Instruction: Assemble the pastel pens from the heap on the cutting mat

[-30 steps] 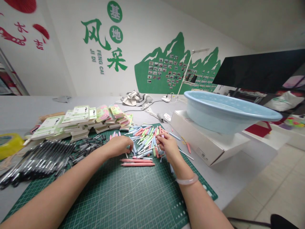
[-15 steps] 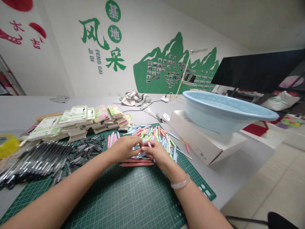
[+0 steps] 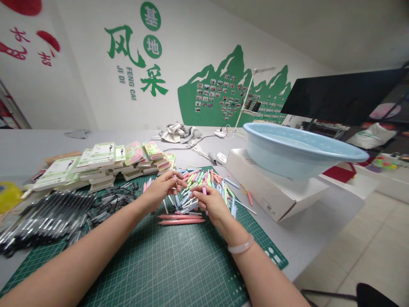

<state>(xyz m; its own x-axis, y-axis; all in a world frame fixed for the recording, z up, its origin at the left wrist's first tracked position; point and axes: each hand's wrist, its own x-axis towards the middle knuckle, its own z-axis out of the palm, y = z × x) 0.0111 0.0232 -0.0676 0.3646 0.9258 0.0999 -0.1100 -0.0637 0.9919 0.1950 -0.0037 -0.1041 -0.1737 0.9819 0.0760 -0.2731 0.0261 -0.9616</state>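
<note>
My right hand [image 3: 211, 204] pinches a purple pen barrel [image 3: 204, 190] between thumb and fingers, above the mat. Just left of it, my left hand [image 3: 164, 187] has its fingers curled together; whatever they hold is too small to make out. A gap separates the two hands. Behind and beneath them spreads a loose pile of pastel pen parts [image 3: 217, 179] in pink, green, blue and white. Red-pink pens [image 3: 182, 221] lie side by side on the green cutting mat [image 3: 166, 264], nearer to me than the hands.
Black pens [image 3: 54, 217] and loose black pen parts [image 3: 116, 198] lie at the left. Stacked small boxes [image 3: 102, 155] stand behind them. A light blue basin [image 3: 287, 157] rests on a white box [image 3: 271, 192] at the right. Crumpled cloth [image 3: 179, 133] lies farther back.
My hands have moved apart; the left went left and slightly up. The right keeps the purple barrel, which shows more now. The pen parts between the hands have come into view.
</note>
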